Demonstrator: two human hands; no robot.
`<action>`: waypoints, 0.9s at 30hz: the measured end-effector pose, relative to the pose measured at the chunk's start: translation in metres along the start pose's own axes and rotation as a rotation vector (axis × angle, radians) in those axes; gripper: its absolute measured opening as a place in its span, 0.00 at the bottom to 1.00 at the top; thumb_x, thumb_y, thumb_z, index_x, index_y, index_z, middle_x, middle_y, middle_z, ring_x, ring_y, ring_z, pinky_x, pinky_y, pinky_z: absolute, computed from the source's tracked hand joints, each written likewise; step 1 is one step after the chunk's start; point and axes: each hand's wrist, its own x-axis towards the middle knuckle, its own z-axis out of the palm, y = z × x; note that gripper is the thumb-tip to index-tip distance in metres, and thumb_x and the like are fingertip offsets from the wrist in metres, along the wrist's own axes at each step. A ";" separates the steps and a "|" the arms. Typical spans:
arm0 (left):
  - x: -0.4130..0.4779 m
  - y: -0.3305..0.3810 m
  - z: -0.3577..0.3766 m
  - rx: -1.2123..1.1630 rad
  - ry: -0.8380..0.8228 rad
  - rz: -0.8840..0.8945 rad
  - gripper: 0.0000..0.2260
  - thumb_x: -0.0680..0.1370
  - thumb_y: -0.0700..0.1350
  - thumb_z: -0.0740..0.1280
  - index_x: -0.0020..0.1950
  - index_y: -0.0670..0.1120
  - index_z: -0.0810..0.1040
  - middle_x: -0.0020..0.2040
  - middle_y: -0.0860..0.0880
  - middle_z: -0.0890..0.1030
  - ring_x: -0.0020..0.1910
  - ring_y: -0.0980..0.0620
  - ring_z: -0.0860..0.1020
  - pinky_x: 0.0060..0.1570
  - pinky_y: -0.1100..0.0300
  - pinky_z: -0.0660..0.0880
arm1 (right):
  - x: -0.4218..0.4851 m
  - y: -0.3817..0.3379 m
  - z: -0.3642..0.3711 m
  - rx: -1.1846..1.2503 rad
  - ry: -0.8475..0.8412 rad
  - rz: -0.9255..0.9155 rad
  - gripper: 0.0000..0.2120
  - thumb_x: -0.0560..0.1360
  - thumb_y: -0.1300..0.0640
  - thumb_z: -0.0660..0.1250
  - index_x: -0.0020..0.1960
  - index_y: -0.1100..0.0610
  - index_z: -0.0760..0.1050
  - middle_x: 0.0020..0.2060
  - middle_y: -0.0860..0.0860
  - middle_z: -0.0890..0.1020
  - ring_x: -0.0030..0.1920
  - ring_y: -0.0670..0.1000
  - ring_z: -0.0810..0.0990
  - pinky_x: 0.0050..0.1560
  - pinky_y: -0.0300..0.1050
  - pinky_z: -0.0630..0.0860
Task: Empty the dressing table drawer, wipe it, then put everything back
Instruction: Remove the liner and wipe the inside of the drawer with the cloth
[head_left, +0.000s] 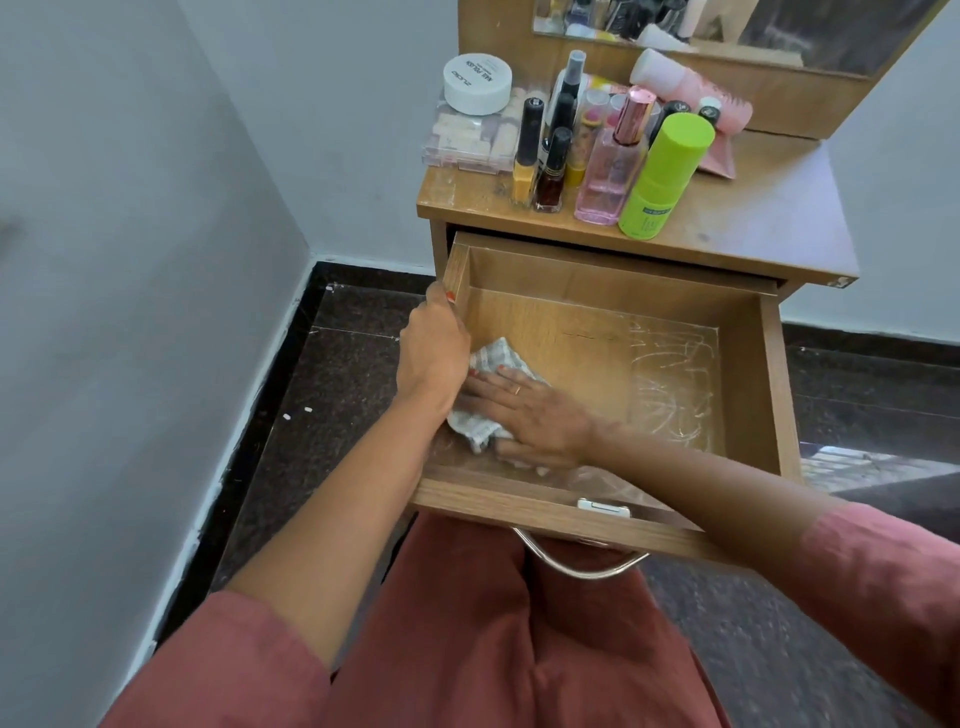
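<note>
The wooden drawer (774, 364) of the dressing table is pulled out wide and holds nothing but a cloth. My left hand (434, 345) grips the drawer's left wall from outside. My right hand (524, 410) lies flat on a grey checked cloth (480, 421), pressing it onto the drawer floor in the near left corner. White scratch marks cover the floor's right side. On the table top (769, 208) stand cosmetics: a green bottle (662, 176), a pink perfume bottle (613, 166), nail polish bottles (537, 161), a white jar (478, 83) on a clear box.
A mirror (727, 26) rises at the back of the table. A grey wall and dark stone floor (322, 395) lie to the left. The drawer's metal handle (576, 564) hangs over my lap in reddish trousers. More dark floor lies to the right.
</note>
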 end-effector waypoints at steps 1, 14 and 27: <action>0.000 0.000 0.000 0.000 -0.002 -0.007 0.14 0.81 0.39 0.48 0.62 0.38 0.68 0.54 0.36 0.77 0.53 0.36 0.76 0.47 0.48 0.70 | 0.003 0.004 -0.002 0.016 0.022 0.029 0.33 0.74 0.42 0.43 0.74 0.59 0.53 0.74 0.57 0.55 0.73 0.50 0.45 0.71 0.43 0.34; -0.002 0.003 -0.003 0.013 -0.023 0.007 0.13 0.81 0.39 0.50 0.61 0.38 0.68 0.56 0.35 0.76 0.54 0.35 0.75 0.46 0.50 0.67 | 0.042 0.026 -0.023 0.089 0.187 0.411 0.25 0.80 0.57 0.52 0.75 0.58 0.50 0.75 0.54 0.51 0.76 0.52 0.47 0.73 0.42 0.39; -0.006 0.004 -0.003 0.008 -0.025 -0.032 0.14 0.81 0.37 0.48 0.63 0.38 0.67 0.55 0.37 0.77 0.53 0.37 0.76 0.48 0.48 0.72 | -0.040 0.047 -0.021 0.129 0.166 0.651 0.24 0.81 0.52 0.50 0.75 0.55 0.48 0.76 0.51 0.49 0.76 0.50 0.44 0.74 0.47 0.39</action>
